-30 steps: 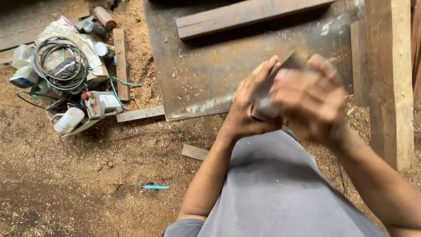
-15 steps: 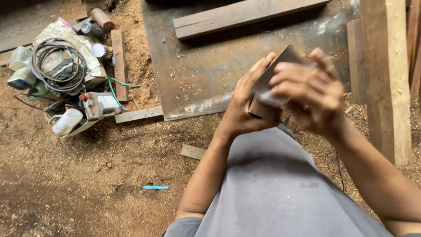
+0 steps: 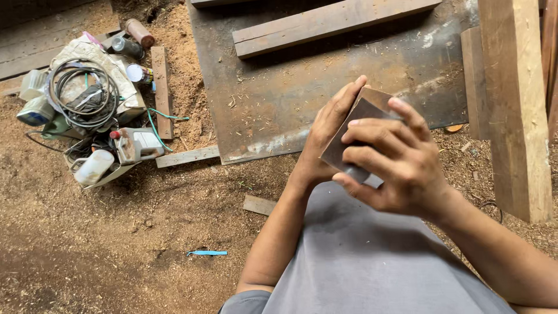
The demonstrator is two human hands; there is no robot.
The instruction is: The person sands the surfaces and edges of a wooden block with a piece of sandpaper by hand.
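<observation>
Since half a second ago both hands have shifted slightly toward 3 o'clock and the blur has gone; the brown rectangular sheet of sandpaper now stands tilted, its upper corner pointing to 1 o'clock. One left hand cups the sheet from behind, fingers closed along its 9 o'clock edge, thumb hidden. One right hand curls over the face of the sheet, four fingers bent across it, closed on the sheet and on something grey and small beneath it that I cannot make out. The sheet sits at about 2 o'clock from frame centre, above the grey-clad lap.

On the sawdust floor, at 10 o'clock, lies one heap: one coil of grey cable, one white plastic bottle, one white-and-red box-shaped tool, and three cans near its top edge. One rusty metal plate lies at 12 o'clock with one wooden plank across it. One thick timber beam runs down the 3 o'clock side. Two short wood offcuts show: one thin strip just beside the plate's lower corner, one small block near the left forearm. One blue plastic strip lies at 7 o'clock.
</observation>
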